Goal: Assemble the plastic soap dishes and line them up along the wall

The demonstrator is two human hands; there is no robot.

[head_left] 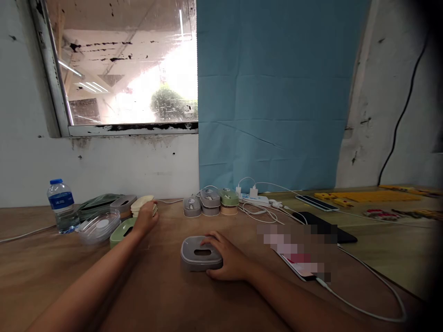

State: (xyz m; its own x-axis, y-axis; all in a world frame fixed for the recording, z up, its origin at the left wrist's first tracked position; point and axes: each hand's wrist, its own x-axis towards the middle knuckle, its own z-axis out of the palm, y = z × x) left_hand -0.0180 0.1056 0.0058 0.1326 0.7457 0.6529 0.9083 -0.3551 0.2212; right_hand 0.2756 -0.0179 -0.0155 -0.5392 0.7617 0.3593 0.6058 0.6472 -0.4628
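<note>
My right hand [230, 258] grips the right end of a grey rounded plastic box [191, 263], its fingers over the top and the thumb low at the front. The box sits on the table, and a dark oval slot shows in its top. Farther off at the left, my left hand [145, 221] has its fingers curled around the right side of a stack of cream plastic pieces [140, 203]. Just in front of that stack, partly covered by my left forearm, lies a green slotted piece [119, 233]. Clear plastic trays [98, 229] are beside it.
Several grey and green lidded boxes [210, 198] stand by the wall. A water bottle [62, 207] is at far left, near grey-brown pieces [123, 205]. A power strip [254, 199], white cables, a charging phone [294, 265] and a black device [327, 228] occupy the right.
</note>
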